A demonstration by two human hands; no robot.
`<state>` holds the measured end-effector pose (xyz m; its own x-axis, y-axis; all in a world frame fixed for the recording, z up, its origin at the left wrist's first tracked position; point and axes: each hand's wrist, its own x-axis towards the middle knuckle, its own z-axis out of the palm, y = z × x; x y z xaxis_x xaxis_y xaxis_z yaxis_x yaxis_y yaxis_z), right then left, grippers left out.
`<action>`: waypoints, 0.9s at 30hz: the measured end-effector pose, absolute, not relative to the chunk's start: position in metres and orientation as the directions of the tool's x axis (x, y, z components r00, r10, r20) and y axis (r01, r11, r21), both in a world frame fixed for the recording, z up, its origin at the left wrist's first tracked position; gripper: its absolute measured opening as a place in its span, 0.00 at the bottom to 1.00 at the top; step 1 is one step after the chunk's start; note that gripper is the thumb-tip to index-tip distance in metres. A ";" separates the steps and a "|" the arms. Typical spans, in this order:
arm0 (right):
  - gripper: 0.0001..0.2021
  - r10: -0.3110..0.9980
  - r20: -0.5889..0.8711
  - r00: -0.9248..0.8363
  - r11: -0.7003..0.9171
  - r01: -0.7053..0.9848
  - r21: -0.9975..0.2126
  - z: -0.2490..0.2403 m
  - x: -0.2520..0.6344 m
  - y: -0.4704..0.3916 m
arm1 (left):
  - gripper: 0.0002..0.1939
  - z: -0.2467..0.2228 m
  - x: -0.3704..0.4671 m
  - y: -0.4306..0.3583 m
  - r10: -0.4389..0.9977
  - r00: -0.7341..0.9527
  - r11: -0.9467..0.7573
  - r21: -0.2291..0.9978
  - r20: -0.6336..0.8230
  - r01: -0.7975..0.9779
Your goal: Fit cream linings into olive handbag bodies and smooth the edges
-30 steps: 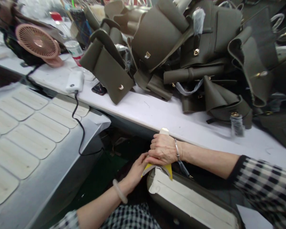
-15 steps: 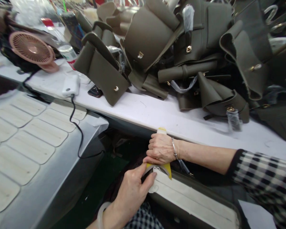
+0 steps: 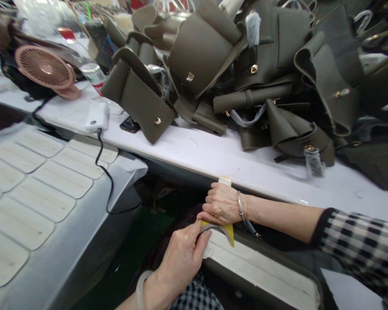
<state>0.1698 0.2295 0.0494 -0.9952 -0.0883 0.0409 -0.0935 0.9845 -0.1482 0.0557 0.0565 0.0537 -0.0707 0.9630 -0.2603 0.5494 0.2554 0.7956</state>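
My right hand is closed in a fist around a yellow tool, whose pale end sticks out above the fist and whose flared, curved end shows below it. That curved end meets the near end of an olive-green bag piece across my lap. Along the piece lies a long off-white board with lines down its length. My left hand pinches the rim at the same end, thumb inside and fingers outside. Its index fingertip touches my right hand. What lies between the two hands is partly hidden.
A white table carries heaped olive-green bags, a pink fan, a bottle, a phone and a white power bank. Its black cable hangs down. To the left, rounded off-white panels lie in rows.
My right fist and the yellow tool have shifted slightly right and down along the rim. My left hand keeps its pinch, and the bag piece has moved a little.
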 end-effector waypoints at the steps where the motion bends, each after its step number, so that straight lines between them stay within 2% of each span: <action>1: 0.28 -0.075 0.038 -0.996 0.985 -0.080 -0.150 0.049 0.172 0.228 | 0.13 0.053 0.056 0.057 0.965 -0.062 0.245 0.792 -0.255 0.559; 7: 0.28 0.080 0.003 -0.997 0.981 0.078 -0.180 0.046 0.188 0.210 | 0.15 0.053 0.057 0.054 0.977 -0.034 0.191 0.790 -0.211 0.582; 10: 0.28 0.207 -0.058 -0.977 0.958 0.214 -0.192 0.051 0.193 0.195 | 0.17 0.056 0.053 0.055 0.979 -0.028 0.186 0.833 -0.201 0.521; 12: 0.28 0.302 -0.132 -0.944 0.922 0.324 -0.212 0.057 0.195 0.185 | 0.20 0.056 0.049 0.058 0.972 -0.004 0.219 0.898 -0.235 0.382; 14: 0.28 0.368 -0.214 -0.905 0.882 0.413 -0.229 0.062 0.197 0.178 | 0.21 0.054 0.044 0.063 0.950 0.014 0.306 0.940 -0.312 0.149; 17: 0.29 0.423 -0.279 -0.862 0.839 0.489 -0.238 0.065 0.206 0.176 | 0.17 0.046 0.039 0.071 0.920 0.052 0.391 0.898 -0.389 -0.200; 19: 0.29 0.491 -0.300 -0.818 0.792 0.562 -0.239 0.066 0.219 0.178 | 0.15 0.040 0.038 0.075 0.912 0.087 0.408 0.860 -0.402 -0.305; 23: 0.32 0.716 -0.353 -0.603 0.559 0.797 -0.228 0.066 0.244 0.186 | 0.19 0.033 0.040 0.075 0.892 0.118 0.450 0.835 -0.436 -0.319; 25: 0.32 0.746 -0.393 -0.538 0.465 0.843 -0.271 0.065 0.249 0.190 | 0.19 0.033 0.041 0.074 0.893 0.112 0.449 0.841 -0.436 -0.303; 27: 0.30 0.717 -0.429 -0.550 0.429 0.833 -0.350 0.064 0.247 0.194 | 0.19 0.035 0.042 0.073 0.890 0.109 0.454 0.841 -0.442 -0.296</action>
<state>0.2472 0.1941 0.0642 -0.5499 0.7165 -0.4292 0.8326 0.4292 -0.3502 0.0419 0.0726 0.0351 0.1090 0.8903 -0.4421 -0.2960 0.4536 0.8406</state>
